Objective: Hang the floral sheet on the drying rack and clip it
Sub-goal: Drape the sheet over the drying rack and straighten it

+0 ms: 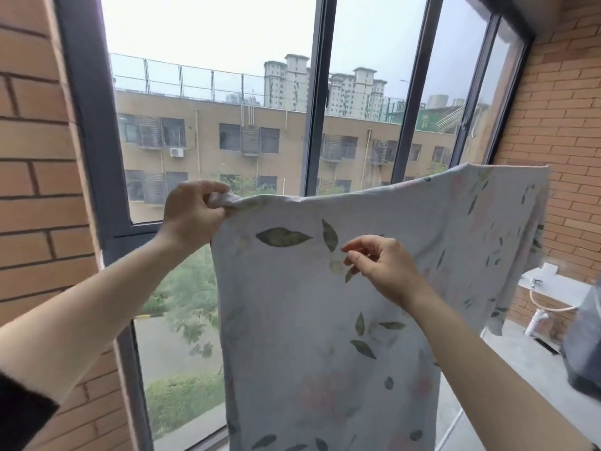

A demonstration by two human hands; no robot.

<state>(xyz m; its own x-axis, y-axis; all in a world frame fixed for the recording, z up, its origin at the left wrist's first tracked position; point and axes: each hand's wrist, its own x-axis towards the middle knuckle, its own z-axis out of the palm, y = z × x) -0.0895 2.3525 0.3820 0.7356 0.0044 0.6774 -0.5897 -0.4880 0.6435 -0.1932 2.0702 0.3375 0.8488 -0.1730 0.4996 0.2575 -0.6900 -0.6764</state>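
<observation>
Window [357,92] behind; left hand [192,213] pinches floral sheet [325,336] corner.

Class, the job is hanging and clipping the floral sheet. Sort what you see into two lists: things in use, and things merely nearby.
In use:
floral sheet
left hand, gripping the sheet's top corner
right hand, fingers in front of the cloth

Merely nearby:
window frame
brick wall
tap
white drain pipe
</observation>
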